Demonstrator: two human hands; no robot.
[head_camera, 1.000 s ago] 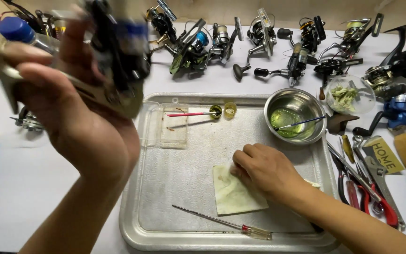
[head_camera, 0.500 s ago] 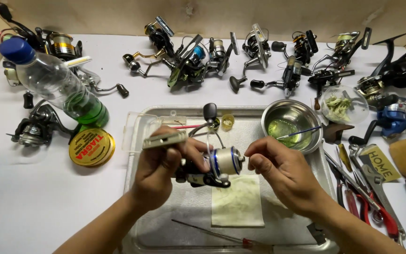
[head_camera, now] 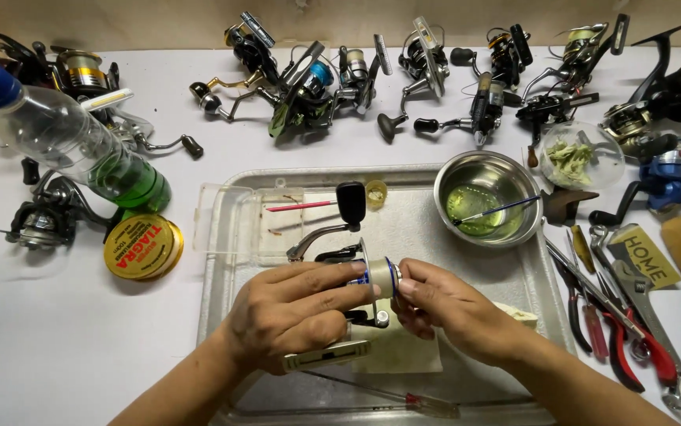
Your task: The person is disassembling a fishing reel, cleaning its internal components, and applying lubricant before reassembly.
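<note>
White table surface (head_camera: 64, 347) was spread beneath everything, and a metal tray (head_camera: 222, 315) was set at its middle. Both forearms were brought in from the lower edge and angled toward each other, so that the hands met above the tray's centre. The left hand (head_camera: 289, 319) was turned palm-down and wrapped around the body of a spinning reel (head_camera: 352, 276), with the fingers curled over its top and the thumb pressed toward the spool. The reel was held just above the tray, its crank handle with a black knob (head_camera: 351, 202) pointed away from the person. The right hand (head_camera: 447, 308) was closed on the reel's spool (head_camera: 380, 276) from the right side, the fingertips pinched around its front end. A folded pale cloth (head_camera: 404, 351) was laid on the tray under the hands. A plastic bottle (head_camera: 72, 142) with green liquid was lying on its side at the left, a steel bowl (head_camera: 498, 177) was seated at the tray's far right corner, and a round yellow tin (head_camera: 143, 247) was placed just left of the tray. A thin screwdriver (head_camera: 392, 396) was laid along the tray's near edge.
</note>
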